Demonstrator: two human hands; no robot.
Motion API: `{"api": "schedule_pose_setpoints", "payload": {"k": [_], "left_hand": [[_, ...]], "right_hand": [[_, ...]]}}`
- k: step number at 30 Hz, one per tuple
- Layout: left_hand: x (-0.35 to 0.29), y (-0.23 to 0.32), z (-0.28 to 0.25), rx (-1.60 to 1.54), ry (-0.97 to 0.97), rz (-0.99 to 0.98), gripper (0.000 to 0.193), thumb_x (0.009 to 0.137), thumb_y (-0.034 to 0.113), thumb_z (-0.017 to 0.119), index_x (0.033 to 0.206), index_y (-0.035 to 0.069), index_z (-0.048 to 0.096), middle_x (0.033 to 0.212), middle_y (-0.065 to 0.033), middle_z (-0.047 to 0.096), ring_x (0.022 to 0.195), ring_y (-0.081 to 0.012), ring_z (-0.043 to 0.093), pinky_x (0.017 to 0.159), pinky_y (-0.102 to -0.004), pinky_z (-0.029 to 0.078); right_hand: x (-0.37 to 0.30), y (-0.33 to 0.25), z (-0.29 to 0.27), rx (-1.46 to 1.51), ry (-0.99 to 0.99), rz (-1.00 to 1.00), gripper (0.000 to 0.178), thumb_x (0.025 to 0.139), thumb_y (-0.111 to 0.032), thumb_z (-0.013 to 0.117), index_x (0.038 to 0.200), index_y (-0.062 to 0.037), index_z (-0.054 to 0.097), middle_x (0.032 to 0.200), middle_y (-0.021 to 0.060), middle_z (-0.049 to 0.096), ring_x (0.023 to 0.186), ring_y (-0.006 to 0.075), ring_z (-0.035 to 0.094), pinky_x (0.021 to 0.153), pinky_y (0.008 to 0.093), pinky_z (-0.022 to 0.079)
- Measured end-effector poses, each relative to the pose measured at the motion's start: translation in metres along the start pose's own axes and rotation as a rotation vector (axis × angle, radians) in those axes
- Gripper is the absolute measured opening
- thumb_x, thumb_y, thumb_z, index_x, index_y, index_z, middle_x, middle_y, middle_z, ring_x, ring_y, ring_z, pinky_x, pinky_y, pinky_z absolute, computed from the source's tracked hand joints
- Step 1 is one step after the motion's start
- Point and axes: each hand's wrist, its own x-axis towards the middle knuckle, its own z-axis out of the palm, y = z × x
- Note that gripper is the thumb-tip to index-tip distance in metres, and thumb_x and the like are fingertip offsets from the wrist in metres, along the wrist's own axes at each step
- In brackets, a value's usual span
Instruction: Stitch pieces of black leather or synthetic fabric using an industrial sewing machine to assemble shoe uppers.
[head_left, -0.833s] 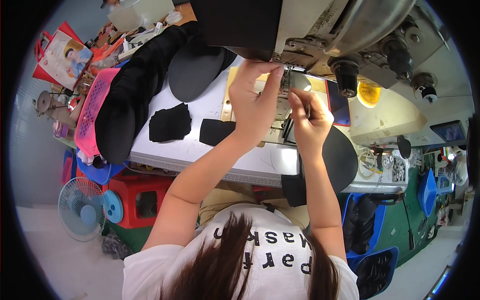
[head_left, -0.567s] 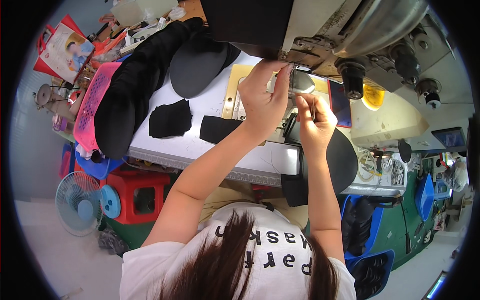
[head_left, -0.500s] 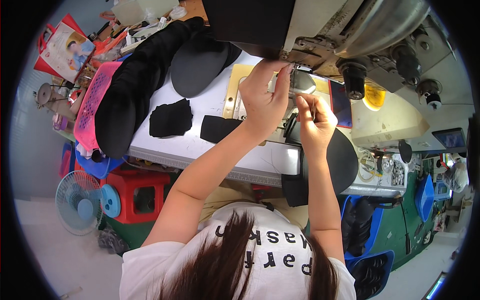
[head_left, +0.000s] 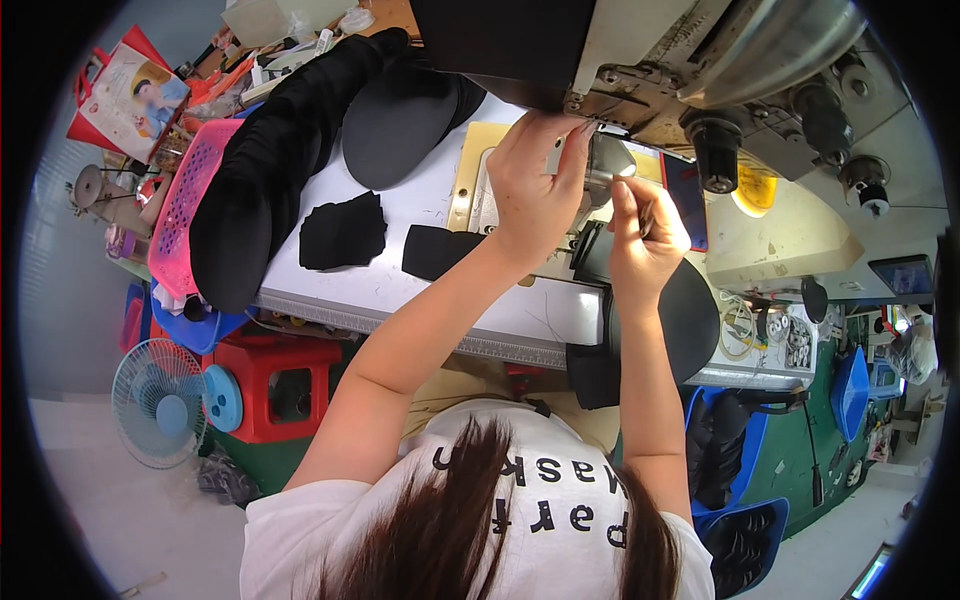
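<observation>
My left hand (head_left: 540,180) is raised under the head of a sewing machine (head_left: 620,100), its thumb and fingers pinched together near the needle area; whatever they grip is too small to make out. Just to the right, my right hand (head_left: 648,240) is closed around a slim dark metal tool (head_left: 647,215), whose exact kind is mostly hidden by the fingers. Below the hands, black curved pieces (head_left: 690,320) shaped like cap brims lie on the machine table and overhang its front edge. A flat black fabric strip (head_left: 435,252) rests beside my left forearm.
A black cloth stack (head_left: 343,232) lies on the white table (head_left: 335,290). Behind it are a brim pile (head_left: 400,125), a long row of black pieces (head_left: 270,170) and a pink basket (head_left: 190,210). A red stool (head_left: 270,390) and fan (head_left: 160,400) stand lower left; blue bins (head_left: 750,540) lower right.
My right hand has moved slightly right and away from the left hand, still holding the slim tool. My left hand stays pinched by the needle area, shifted a little right.
</observation>
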Motion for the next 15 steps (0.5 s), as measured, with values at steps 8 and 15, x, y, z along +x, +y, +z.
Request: {"api": "schedule_pose_setpoints", "payload": {"k": [8,15], "left_hand": [[-0.002,-0.006,0.000,-0.005,-0.042,-0.054,0.013,0.074,-0.004,0.065,0.085,0.001,0.063,0.075,-0.0102,0.061,0.065,-0.0257,0.059,0.056,-0.0310,0.046],[-0.009,0.003,-0.029,0.124,-0.167,0.260,0.029,0.070,-0.006,0.061,0.098,0.003,0.064,0.096,-0.0092,0.065,0.065,-0.0242,0.054,0.059,-0.0317,0.043]], "right_hand": [[0.029,-0.006,0.017,-0.104,0.019,-0.288,0.011,0.077,0.004,0.065,0.088,0.0020,0.065,0.070,0.0025,0.059,0.061,0.0058,0.052,0.055,0.0197,0.043],[0.027,-0.014,0.005,-0.190,-0.107,-0.382,0.010,0.075,0.009,0.059,0.082,0.0021,0.059,0.067,0.0064,0.057,0.056,0.0093,0.050,0.054,0.0202,0.040]]}}
